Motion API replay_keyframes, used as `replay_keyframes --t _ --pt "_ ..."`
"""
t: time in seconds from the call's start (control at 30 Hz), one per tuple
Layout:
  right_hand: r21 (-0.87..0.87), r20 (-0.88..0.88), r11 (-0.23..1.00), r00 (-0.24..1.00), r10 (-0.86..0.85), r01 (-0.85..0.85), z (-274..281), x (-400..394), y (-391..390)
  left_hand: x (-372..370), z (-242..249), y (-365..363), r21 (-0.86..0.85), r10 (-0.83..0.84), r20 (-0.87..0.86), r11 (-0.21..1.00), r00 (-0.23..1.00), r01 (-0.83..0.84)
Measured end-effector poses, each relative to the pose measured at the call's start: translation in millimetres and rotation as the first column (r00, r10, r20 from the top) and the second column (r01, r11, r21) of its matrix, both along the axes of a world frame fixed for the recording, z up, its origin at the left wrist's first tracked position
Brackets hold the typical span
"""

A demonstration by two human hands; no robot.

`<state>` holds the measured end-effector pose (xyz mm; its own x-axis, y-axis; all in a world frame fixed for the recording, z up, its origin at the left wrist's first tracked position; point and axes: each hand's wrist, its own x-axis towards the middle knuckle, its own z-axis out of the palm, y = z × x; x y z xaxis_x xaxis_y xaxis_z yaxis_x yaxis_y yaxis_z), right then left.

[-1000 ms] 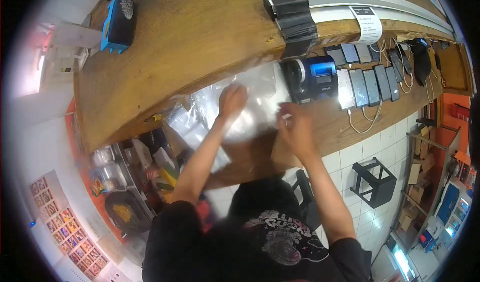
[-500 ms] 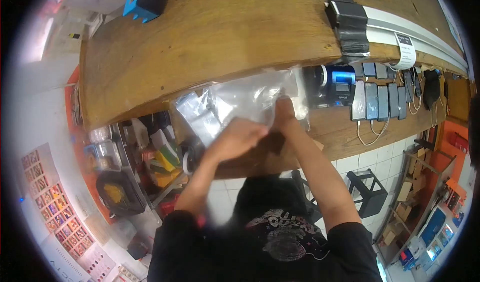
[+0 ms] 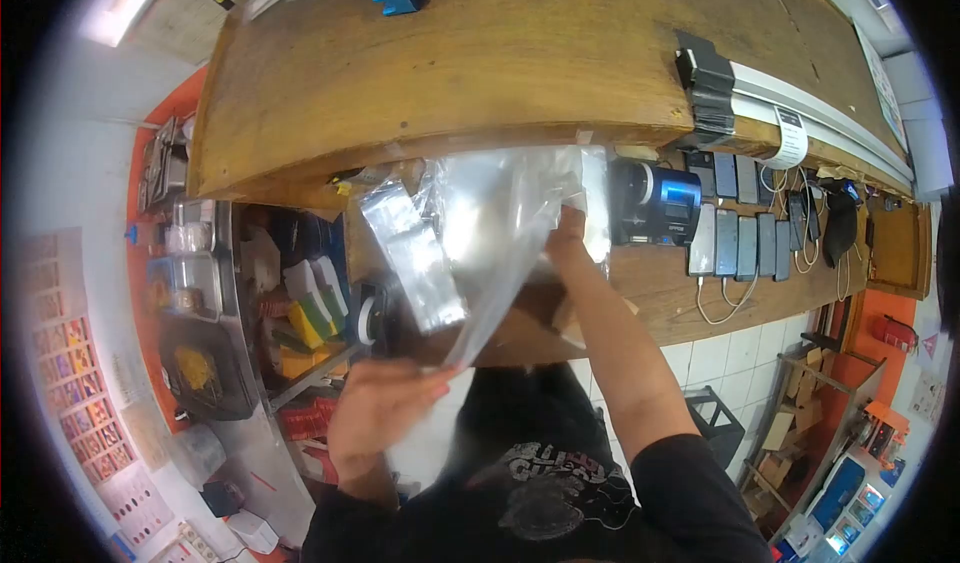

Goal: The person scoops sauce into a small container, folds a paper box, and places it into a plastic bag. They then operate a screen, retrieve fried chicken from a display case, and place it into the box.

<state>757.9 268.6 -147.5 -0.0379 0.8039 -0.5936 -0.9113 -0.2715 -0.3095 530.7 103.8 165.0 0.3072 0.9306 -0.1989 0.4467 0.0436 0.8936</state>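
Observation:
A long clear plastic bag [image 3: 500,288] stretches slantwise between my two hands. My left hand [image 3: 385,408], low over the counter's front edge, pinches its near end. At the far end my right hand [image 3: 568,235] is closed on the bunched plastic, its fingertips partly covered. Beneath lies a stack of clear, shiny plastic bags [image 3: 470,203] on the lower wooden counter. Left of the stack rests a folded silvery plastic packet [image 3: 412,258].
A black-and-blue label printer [image 3: 655,203] stands right of the bags. Beyond it lie several phones [image 3: 747,243] with white charging cables. A raised wooden shelf [image 3: 450,73] overhangs the back. A roll of tape [image 3: 372,318] sits at left.
My left hand has drawn down and left toward my body, stretching the bag out. My right hand stays near the stack's right side. The camera view has shifted slightly.

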Motion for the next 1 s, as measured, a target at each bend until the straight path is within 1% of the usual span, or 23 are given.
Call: replay_keyframes --t 0.03,0.07,0.1,0.13,0.17,0.2,0.23,0.27,0.3,0.37,0.43,0.5,0.57,0.63,0.67,0.7,0.73,0.77,0.8,0.87,0.9,0.93,1.0 --pt "0.171 0.020 0.985 1.000 0.007 -0.010 -15 7 4 -7 4 -14 0.139 -0.028 0.145 0.990 0.989 0.008" --pt "0.193 0.015 0.981 1.000 0.009 -0.012 -20 20 16 -18 8 -30 0.281 -0.085 0.276 0.960 0.957 0.004" --pt "0.236 0.474 0.893 0.848 0.238 -0.383 -26 38 31 -34 22 -47 0.294 -0.093 0.261 0.956 0.961 0.013" --pt "0.099 0.822 0.720 0.464 0.330 -0.687 -32 53 42 -53 47 -67 0.413 -0.162 0.414 0.911 0.896 -0.025" --pt "-0.171 0.964 0.503 -0.039 0.263 -0.847 -39 61 50 -60 71 -87 0.509 -0.234 0.542 0.856 0.807 -0.094" --pt "-0.493 0.860 0.317 -0.510 0.037 -0.810 -37 64 54 -38 86 -100 0.596 0.054 0.268 0.775 0.962 -0.210" --pt "-0.774 0.527 0.238 -0.806 -0.269 -0.586 -35 61 52 -17 98 -110 0.709 0.370 -0.002 0.656 0.929 -0.260" --pt "-0.651 0.716 0.315 -0.697 -0.047 -0.690 5 55 41 -26 112 -115 0.532 0.263 -0.123 0.831 0.957 -0.160" --pt "-0.640 0.720 0.321 -0.691 -0.069 -0.699 27 57 28 -19 115 -118 0.550 0.276 -0.125 0.819 0.953 -0.165" --pt "-0.358 0.828 0.475 -0.509 -0.237 -0.804 56 67 -10 2 108 -125 0.427 0.400 -0.192 0.856 0.896 -0.291" --pt "-0.300 0.954 0.270 -0.291 0.074 -0.915 169 83 -56 9 97 -128 0.430 0.458 -0.234 0.840 0.858 -0.331" --pt "0.195 0.966 0.195 0.223 0.131 -0.961 225 86 -99 20 88 -126 0.447 0.477 -0.153 0.814 0.865 -0.370" --pt "0.258 0.960 0.102 0.267 0.081 -0.961 285 65 -154 36 91 -126 0.333 0.502 -0.143 0.836 0.853 -0.436" --pt "0.320 0.935 0.060 0.305 -0.180 -0.945 314 30 -209 47 91 -118 0.285 0.485 -0.152 0.856 0.861 -0.431" --pt "0.329 0.931 0.064 0.312 -0.191 -0.942 319 24 -218 51 89 -116 0.230 0.467 -0.150 0.874 0.872 -0.428" --pt "0.181 0.965 0.089 0.159 -0.211 -0.979 322 21 -224 54 88 -116 0.246 0.462 -0.150 0.874 0.874 -0.420" --pt "0.030 0.974 0.119 0.002 -0.226 -0.992 326 21 -228 55 88 -115 0.402 0.402 0.029 0.834 0.915 -0.378" --pt "0.041 0.970 0.125 0.009 -0.243 -0.991 332 29 -229 59 90 -117 0.549 0.297 0.192 0.757 0.935 -0.353" --pt "0.192 0.979 0.118 0.182 -0.089 -0.974 340 43 -229 79 97 -125 0.474 0.285 0.318 0.778 0.904 -0.412" --pt "0.386 0.881 0.235 0.432 0.191 -0.892 348 62 -239 87 71 -139 0.408 0.270 0.234 0.844 0.934 -0.347" --pt "0.389 0.883 0.237 0.434 0.180 -0.890 352 71 -241 87 53 -144 0.323 0.250 0.154 0.901 0.956 -0.288" --pt "0.295 0.933 0.278 0.338 0.120 -0.914 356 81 -242 85 36 -150 0.332 0.242 0.156 0.900 0.958 -0.281" --pt "0.181 0.977 0.332 0.207 0.045 -0.926 359 95 -241 83 16 -159 0.055 0.217 0.221 0.971 0.951 -0.234"
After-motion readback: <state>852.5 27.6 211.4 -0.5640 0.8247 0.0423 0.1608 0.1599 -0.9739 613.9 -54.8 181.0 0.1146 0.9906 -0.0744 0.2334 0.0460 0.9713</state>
